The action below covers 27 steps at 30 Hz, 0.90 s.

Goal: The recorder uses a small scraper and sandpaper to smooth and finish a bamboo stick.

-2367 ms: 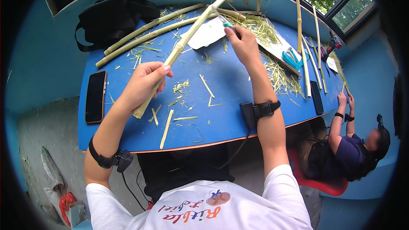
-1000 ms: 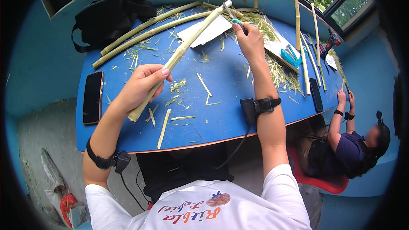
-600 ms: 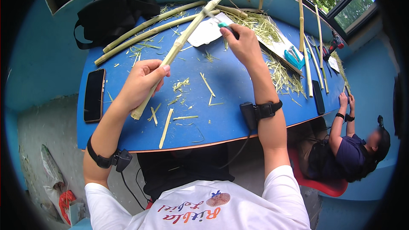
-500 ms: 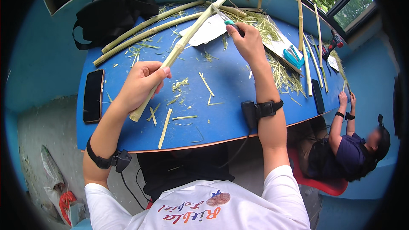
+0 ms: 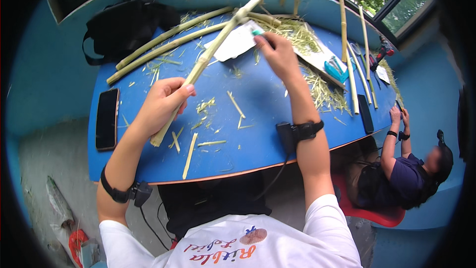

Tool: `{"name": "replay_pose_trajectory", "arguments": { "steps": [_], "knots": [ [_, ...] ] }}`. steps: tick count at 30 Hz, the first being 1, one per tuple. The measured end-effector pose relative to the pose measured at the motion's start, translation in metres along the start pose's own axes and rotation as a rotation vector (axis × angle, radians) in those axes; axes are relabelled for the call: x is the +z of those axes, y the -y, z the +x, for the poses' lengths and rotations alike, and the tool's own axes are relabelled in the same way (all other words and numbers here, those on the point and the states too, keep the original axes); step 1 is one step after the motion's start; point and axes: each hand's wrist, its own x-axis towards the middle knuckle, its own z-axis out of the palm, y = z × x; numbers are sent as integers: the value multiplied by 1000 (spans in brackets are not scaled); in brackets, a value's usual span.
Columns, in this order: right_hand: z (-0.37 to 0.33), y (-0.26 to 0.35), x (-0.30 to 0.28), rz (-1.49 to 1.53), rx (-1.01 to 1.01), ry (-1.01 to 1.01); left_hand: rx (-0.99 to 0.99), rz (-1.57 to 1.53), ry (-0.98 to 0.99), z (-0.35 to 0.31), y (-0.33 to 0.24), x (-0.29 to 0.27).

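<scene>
My left hand (image 5: 167, 100) is wrapped round the lower part of a pale, knotted bamboo-like stick (image 5: 210, 53), which slants up and away to the right over the table. In my right hand (image 5: 279, 55), closed, is a knife (image 5: 257, 33) with a teal handle end; its blade is blurred, and I cannot tell whether it touches the stick. A white sheet (image 5: 235, 44) lies beneath the stick's far part. Thin shavings and slivers (image 5: 190, 156) are scattered on the blue table (image 5: 258, 144) below both hands.
A phone (image 5: 107, 119) lies at the left edge, with a black bag (image 5: 124, 25) behind. Two longer sticks (image 5: 163, 44) rest at the far left. On the right are a shavings heap (image 5: 322, 87), teal scissors-like tool (image 5: 337, 69), upright sticks (image 5: 343, 20), a power drill (image 5: 383, 52) and a seated person (image 5: 411, 178).
My right hand has shifted slightly left and down with the knife, blurring in motion. The stick's far end has dipped a little, while my left hand keeps its hold.
</scene>
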Motion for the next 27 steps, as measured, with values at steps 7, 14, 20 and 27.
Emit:
{"name": "replay_pose_trajectory", "arguments": {
  "steps": [7, 14, 20, 27],
  "knots": [
    [-16, 41, 28, 87, -186, 316, -41, -14, -52, -6, 13, -17],
    [-17, 37, 25, 23, -123, 282, -15, -24, -22, -3, 2, -9],
    [-6, 18, 25, -90, 48, 25, -33, -4, 33, -7, 1, -12],
    [2, -3, 13, -198, 216, -175, -52, 15, 71, -5, 0, -10]
  ]
}}
